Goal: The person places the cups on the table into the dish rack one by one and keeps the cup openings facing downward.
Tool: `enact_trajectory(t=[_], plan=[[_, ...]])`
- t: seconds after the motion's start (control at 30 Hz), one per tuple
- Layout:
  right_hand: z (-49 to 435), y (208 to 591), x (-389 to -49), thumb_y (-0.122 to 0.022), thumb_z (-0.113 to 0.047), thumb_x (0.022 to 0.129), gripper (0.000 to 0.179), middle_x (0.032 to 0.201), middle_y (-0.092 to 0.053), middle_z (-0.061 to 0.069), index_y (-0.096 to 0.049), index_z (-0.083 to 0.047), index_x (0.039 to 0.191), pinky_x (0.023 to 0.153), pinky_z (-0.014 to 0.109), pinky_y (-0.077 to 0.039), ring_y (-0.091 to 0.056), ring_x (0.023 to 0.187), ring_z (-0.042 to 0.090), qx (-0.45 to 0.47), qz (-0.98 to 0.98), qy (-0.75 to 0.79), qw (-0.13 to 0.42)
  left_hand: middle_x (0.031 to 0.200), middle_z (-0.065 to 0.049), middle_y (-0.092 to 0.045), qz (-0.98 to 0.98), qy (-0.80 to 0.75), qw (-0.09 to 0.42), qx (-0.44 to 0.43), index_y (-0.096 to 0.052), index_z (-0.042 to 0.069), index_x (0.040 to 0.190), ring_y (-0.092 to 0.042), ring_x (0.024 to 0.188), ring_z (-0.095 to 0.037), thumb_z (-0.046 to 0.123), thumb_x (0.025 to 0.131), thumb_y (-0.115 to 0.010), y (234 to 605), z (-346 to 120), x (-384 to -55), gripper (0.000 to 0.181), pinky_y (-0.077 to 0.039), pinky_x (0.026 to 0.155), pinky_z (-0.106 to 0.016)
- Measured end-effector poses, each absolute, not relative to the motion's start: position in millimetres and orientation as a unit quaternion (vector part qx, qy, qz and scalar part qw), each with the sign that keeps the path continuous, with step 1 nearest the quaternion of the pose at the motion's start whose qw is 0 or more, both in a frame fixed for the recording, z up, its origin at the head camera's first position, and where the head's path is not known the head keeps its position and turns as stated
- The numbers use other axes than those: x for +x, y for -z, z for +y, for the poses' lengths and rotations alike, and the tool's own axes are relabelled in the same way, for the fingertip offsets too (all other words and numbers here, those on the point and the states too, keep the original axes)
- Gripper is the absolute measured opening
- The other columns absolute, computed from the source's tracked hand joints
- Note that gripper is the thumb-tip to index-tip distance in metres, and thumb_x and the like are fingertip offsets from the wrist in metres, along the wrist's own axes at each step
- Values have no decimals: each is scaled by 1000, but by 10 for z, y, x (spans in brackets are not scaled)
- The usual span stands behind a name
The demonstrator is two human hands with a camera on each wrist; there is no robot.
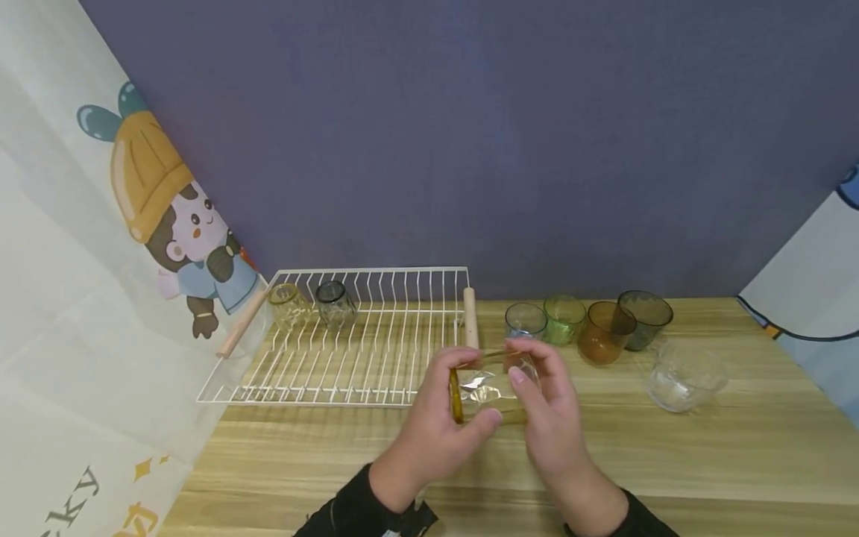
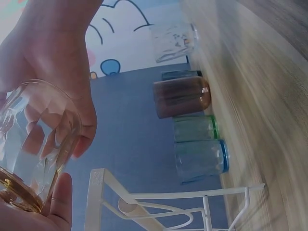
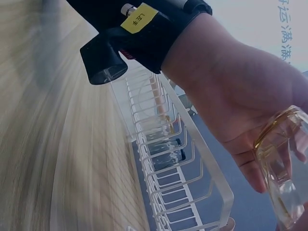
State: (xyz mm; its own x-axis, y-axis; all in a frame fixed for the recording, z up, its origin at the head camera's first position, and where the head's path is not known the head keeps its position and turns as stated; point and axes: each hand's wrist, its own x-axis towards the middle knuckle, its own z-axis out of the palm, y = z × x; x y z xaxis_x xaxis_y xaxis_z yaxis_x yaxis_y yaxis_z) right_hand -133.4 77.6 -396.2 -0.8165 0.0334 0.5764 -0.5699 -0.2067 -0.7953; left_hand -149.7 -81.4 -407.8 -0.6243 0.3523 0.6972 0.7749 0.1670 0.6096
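A yellow-tinted clear glass tumbler (image 1: 493, 384) lies sideways between my two hands, above the tabletop. Its thick amber base points toward my left hand (image 1: 429, 425), whose fingers and thumb curl around that end. My right hand (image 1: 553, 406) grips the rim end, thumb and fingers bent over the wall. In the left wrist view, faceted walls of the tumbler (image 2: 41, 139) show, with right-hand fingers visible through them. The right wrist view catches the tumbler (image 3: 284, 168) against the left palm (image 3: 240, 96).
A white wire rack (image 1: 389, 358) with wooden handles stands left, holding a yellowish glass (image 1: 287, 306) and a dark grey glass (image 1: 335, 306). To the right stand a blue glass (image 1: 526, 321), green glass (image 1: 564, 321), brown glass (image 1: 604, 335), grey glass (image 1: 644, 321) and clear glass (image 1: 684, 380).
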Motion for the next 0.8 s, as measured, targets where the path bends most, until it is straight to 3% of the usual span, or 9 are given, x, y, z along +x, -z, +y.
enact_trajectory(t=[0.1,0.4,0.67,0.8], plan=[[782,3972,-1342,-42,9,96,32,126,-51,14,-40,17,127,101,31,-44,-48,116,27,235,-599,-739,201,129,-11,-48,-730,525,210,-385,-37,7,138,-51,113,-26,35,88,-66,4079,-809,-1503,64,-51,93,-40],[811,3981,-1374,-41,11,95,35,129,-48,18,-40,15,130,102,29,-44,-47,117,26,272,-611,-715,202,128,-12,-46,-717,567,166,-370,-37,7,137,-58,99,-22,24,86,-69,4037,-842,-1482,62,-59,71,-28],[891,4012,-1418,-44,8,97,35,132,-50,13,-41,14,131,105,27,-40,-46,122,24,247,-647,-698,183,125,-14,-47,-730,590,148,-312,-39,7,135,-61,91,-27,11,85,-68,3969,-1041,-1481,58,-60,65,-32],[898,4042,-1452,-45,7,97,34,130,-51,12,-41,15,129,103,26,-41,-47,120,22,241,-652,-697,177,121,-10,-50,-745,576,177,-287,-40,9,135,-59,91,-25,11,87,-67,3892,-1292,-1519,55,-60,66,-32]])
